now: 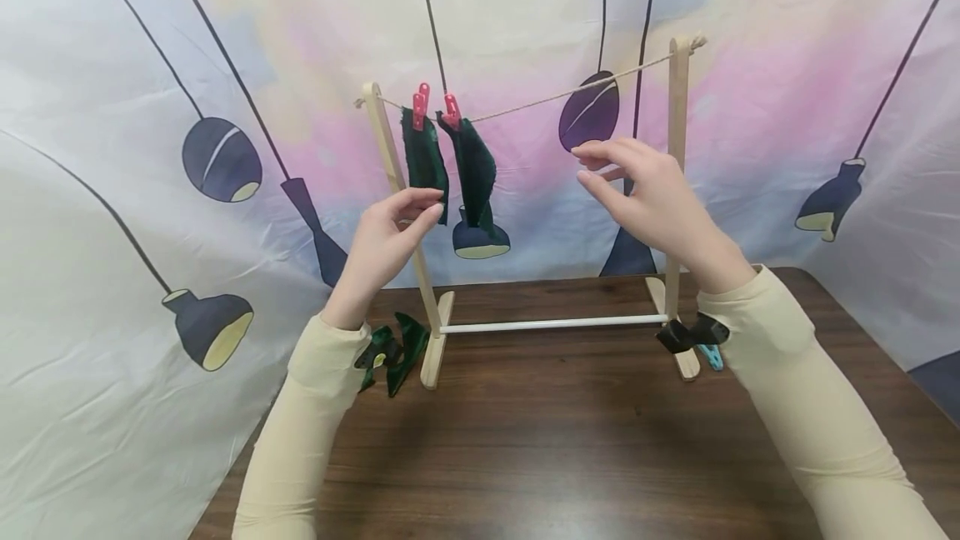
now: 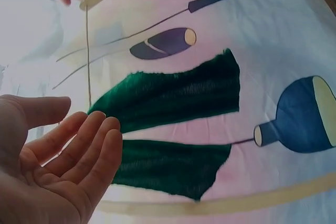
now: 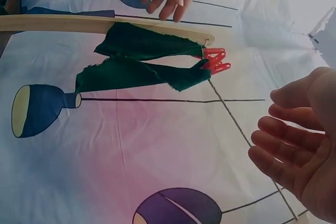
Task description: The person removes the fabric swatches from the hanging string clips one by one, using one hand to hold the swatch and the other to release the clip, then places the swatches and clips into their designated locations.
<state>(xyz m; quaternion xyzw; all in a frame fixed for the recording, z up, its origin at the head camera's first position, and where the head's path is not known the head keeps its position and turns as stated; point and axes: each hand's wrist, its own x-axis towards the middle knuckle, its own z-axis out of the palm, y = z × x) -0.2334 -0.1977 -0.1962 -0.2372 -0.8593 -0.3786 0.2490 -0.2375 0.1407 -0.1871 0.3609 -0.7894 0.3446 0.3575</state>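
Note:
Two dark green cloth pieces hang side by side near the left end of a string (image 1: 555, 97). Red clothespins (image 1: 419, 109) fix the left cloth (image 1: 424, 158), and another red clothespin (image 1: 452, 112) clips the right cloth (image 1: 477, 169). My left hand (image 1: 381, 242) hovers before the left post, its fingertips close to the left cloth's lower part in the head view, with nothing held. In mid-air below the string's right half is my right hand (image 1: 651, 200), fingers loosely bent and nothing between them. The right wrist view shows its palm (image 3: 310, 171) beside the string.
The string runs between two posts of a wooden rack (image 1: 677, 107), joined low by a white rod (image 1: 555, 324). More green cloth (image 1: 405, 357) lies left of the rack on the brown table (image 1: 525, 440). A light blue clothespin (image 1: 711, 356) lies by the right foot. A lamp-patterned backdrop hangs behind.

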